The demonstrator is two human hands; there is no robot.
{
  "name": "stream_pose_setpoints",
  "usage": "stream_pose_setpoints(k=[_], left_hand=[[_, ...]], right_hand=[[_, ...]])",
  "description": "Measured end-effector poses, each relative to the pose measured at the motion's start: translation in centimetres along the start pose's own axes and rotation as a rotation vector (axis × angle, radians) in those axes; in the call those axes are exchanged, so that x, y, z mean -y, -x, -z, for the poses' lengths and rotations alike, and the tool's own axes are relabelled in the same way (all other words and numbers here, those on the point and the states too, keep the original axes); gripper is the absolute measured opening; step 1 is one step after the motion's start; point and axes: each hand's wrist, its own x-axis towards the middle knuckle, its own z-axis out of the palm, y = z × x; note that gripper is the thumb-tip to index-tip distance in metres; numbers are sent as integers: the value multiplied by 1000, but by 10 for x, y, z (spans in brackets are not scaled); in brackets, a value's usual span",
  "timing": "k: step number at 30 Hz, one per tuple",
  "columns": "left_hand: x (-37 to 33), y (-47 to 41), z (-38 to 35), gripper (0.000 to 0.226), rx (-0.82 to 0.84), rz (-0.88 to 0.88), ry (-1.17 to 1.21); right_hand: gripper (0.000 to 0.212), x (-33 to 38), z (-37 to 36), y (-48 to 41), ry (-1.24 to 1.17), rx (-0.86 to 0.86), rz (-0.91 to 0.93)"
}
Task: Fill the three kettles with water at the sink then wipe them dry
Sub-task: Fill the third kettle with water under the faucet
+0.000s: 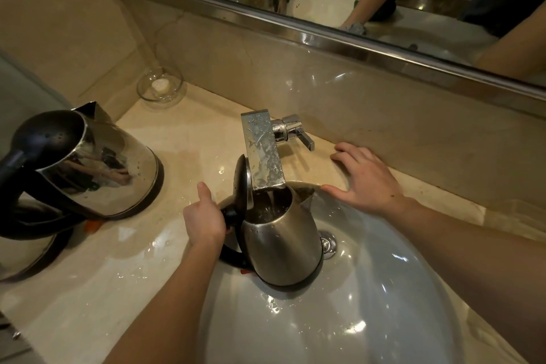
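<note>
Filling step: your kettle (280, 242) is in the sink (384, 289), under the tap (263, 151).
Your left hand (204, 221) grips its handle; your right hand (366, 174) lies spread at 4 o'clock of the lever (304, 139), which you'll likely need next.

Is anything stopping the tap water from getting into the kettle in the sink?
No, nothing visible. The lid stands flipped up left of the faucet spout, and the kettle held by the left hand has its open mouth right under the spout.
</note>
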Motion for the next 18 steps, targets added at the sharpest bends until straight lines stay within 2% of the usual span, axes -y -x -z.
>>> stream_pose_setpoints(k=[18], left_hand=[[0,1,1,52,11,-12,-2]], right_hand=[[81,-2,-2,0,-9,-19,4]])
